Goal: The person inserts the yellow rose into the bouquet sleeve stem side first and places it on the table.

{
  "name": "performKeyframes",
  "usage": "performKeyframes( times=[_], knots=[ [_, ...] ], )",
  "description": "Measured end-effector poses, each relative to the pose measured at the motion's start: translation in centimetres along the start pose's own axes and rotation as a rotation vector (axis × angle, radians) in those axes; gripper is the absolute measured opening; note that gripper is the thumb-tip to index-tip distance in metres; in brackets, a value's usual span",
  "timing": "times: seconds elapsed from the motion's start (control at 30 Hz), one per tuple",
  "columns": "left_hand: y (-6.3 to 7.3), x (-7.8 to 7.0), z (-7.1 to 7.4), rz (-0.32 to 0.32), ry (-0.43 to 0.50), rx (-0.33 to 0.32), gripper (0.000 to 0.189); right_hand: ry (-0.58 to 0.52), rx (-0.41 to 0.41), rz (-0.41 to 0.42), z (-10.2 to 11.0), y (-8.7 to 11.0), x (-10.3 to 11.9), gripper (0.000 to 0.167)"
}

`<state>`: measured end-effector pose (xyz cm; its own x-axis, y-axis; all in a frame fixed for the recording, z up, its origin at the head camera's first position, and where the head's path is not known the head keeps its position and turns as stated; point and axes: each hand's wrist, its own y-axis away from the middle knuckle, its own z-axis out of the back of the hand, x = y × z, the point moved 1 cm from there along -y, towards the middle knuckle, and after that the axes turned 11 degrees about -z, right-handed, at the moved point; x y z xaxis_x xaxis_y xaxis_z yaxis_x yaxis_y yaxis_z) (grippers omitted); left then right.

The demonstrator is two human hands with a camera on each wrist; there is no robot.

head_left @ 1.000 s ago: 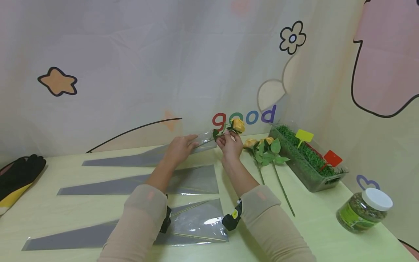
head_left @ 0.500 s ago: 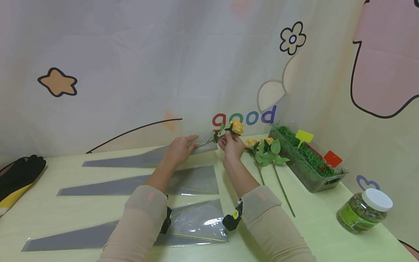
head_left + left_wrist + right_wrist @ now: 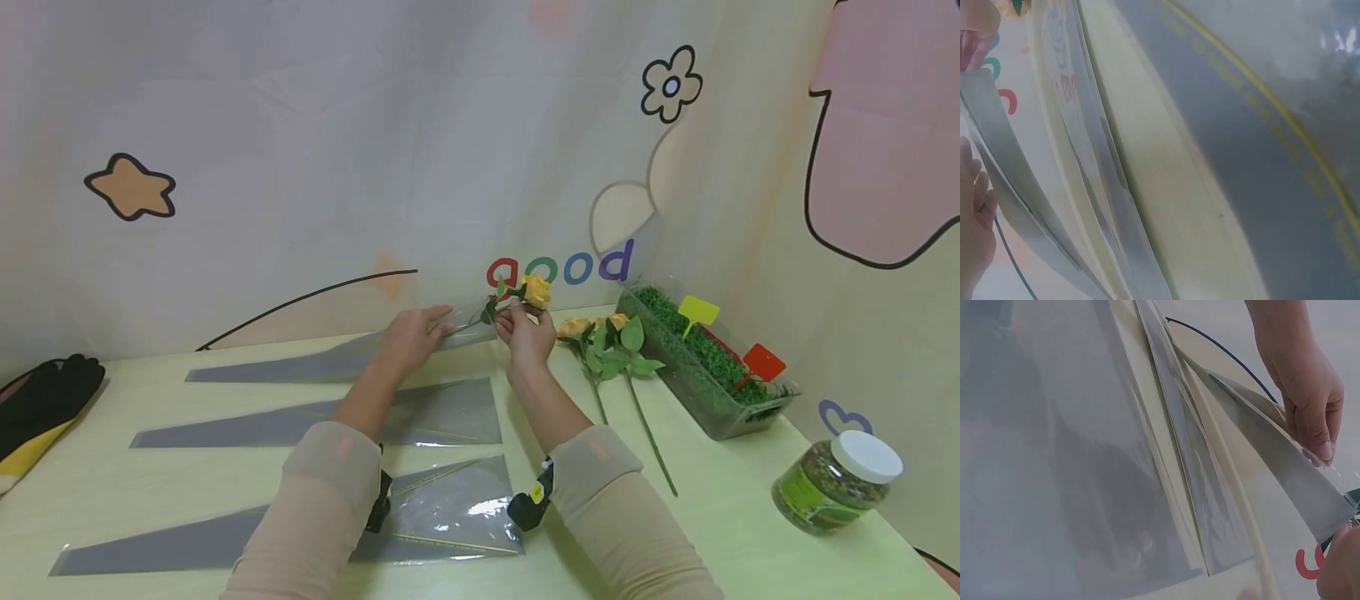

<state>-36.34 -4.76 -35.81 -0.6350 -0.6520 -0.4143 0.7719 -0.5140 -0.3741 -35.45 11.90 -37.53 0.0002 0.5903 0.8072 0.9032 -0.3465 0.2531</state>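
Observation:
In the head view, my right hand [image 3: 529, 337] pinches a yellow artificial rose [image 3: 537, 290] by its stem, just below the bloom. The rose's stem runs leftward into the mouth of a clear-and-grey tapered flower sleeve [image 3: 300, 363] at the back of the table. My left hand [image 3: 408, 340] holds that sleeve near its wide end, thumb and fingers at its edge. In the right wrist view, the left hand [image 3: 1310, 394] pinches the raised film of the sleeve [image 3: 1297, 481]. The lower stem is hidden by the left hand and grey film.
Two more sleeves [image 3: 442, 412] [image 3: 442, 517] lie flat nearer me. Several yellow roses [image 3: 611, 358] lie to the right, beside a clear planter of grass [image 3: 675, 379] with yellow and red tags. A white-lidded jar [image 3: 832, 483] stands at right; black gloves [image 3: 52, 408] lie at left.
The right hand and the rose have shifted slightly left, toward the sleeve, and the leaves sit closer to its mouth. The left hand keeps its hold, nearly still.

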Motion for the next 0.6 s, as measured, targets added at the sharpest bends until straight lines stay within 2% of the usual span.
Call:
performKeyframes(
  times=[0.1, 0.33, 0.6],
  knots=[
    [0.03, -0.04, 0.04, 0.010, 0.005, -0.001, 0.039, -0.005, 0.004, -0.004, 0.00, 0.00, -0.04, 0.018],
    [-0.15, -0.15, -0.01, 0.003, 0.002, -0.028, 0.039, -0.015, -0.014, -0.007, -0.05, 0.01, 0.08, 0.065],
    [-0.27, -0.01, -0.07, 0.017, 0.004, -0.042, 0.038, 0.017, -0.007, -0.009, -0.20, 0.09, 0.35, 0.063]
  ],
)
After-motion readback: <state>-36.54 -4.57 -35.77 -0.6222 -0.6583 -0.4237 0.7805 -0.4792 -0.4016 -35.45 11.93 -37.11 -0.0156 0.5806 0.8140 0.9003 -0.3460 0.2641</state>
